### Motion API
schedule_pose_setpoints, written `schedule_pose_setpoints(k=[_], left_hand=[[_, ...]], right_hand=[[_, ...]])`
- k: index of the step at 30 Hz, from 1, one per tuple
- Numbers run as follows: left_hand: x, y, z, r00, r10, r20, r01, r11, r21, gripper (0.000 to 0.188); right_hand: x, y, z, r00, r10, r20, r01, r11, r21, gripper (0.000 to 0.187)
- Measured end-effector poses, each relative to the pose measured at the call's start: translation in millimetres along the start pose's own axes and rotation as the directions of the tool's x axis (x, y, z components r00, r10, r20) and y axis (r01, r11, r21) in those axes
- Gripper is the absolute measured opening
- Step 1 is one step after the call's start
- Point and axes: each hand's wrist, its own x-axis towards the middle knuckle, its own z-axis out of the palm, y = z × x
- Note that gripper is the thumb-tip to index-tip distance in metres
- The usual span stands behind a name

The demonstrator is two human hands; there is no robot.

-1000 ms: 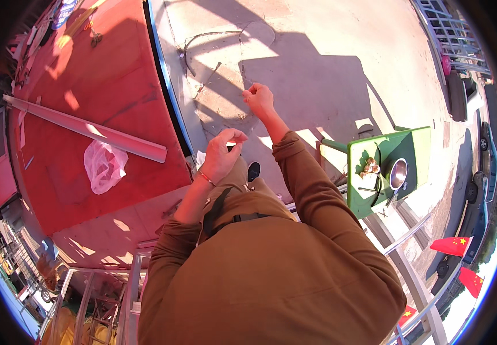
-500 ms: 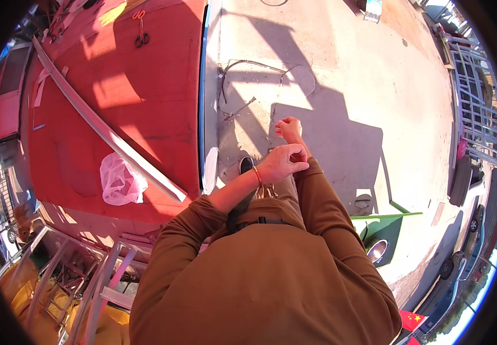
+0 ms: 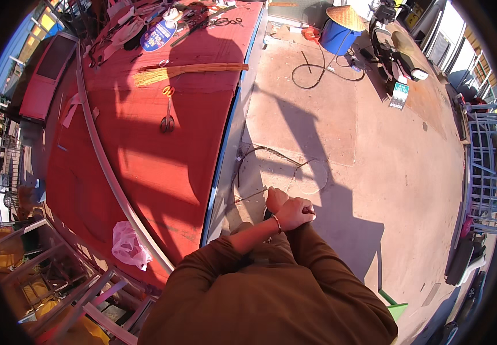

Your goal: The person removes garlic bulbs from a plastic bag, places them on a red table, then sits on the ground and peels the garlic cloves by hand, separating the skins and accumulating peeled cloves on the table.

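Pale, sunlit concrete ground (image 3: 401,178) spreads out below and ahead of me, crossed by hard-edged shadows. To my left stands a wide red table (image 3: 145,155), its blue edge running away from me. Near the far end of the ground is a dark motorbike (image 3: 387,52). A long pale strip (image 3: 110,173) slants over the left part of the table.

My brown right sleeve (image 3: 336,265) reaches up from below, its end just in front of me, under my other hand. Farther off, a blue bucket (image 3: 339,41) stands on the ground with a straw hat (image 3: 346,18) on top. On the table lie a yellow broom (image 3: 188,72) and, closer to me, a crumpled plastic bag (image 3: 129,246) beside the strip.

My left hand (image 3: 294,214) crosses over my right forearm, its fingers bent and pressed together about the end of that sleeve, a bit of brown showing between them. My right hand (image 3: 276,199) is just beyond it, partly covered; how its fingers stand I cannot tell. Black-handled scissors (image 3: 167,122) lie on the red top, and a thin bracelet (image 3: 276,223) circles my left wrist.
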Motion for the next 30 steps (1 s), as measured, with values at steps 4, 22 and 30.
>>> schedule_pose_setpoints(k=[4,22,30], left_hand=[[34,51,-38,0.973,0.218,0.073,-0.226,0.966,0.129,0.016],[198,26,-293,0.971,0.155,-0.181,-0.123,0.977,0.176,0.016],[256,24,-380,0.962,-0.150,-0.229,0.090,0.964,-0.251,0.014]], right_hand=[[84,-8,-19,0.967,0.158,0.199,-0.180,0.978,0.101,0.018],[484,-8,-191,0.808,0.261,0.529,-0.332,-0.539,0.774,0.025],[692,-54,-197,0.858,0.292,0.423,-0.342,-0.291,0.894,0.019]])
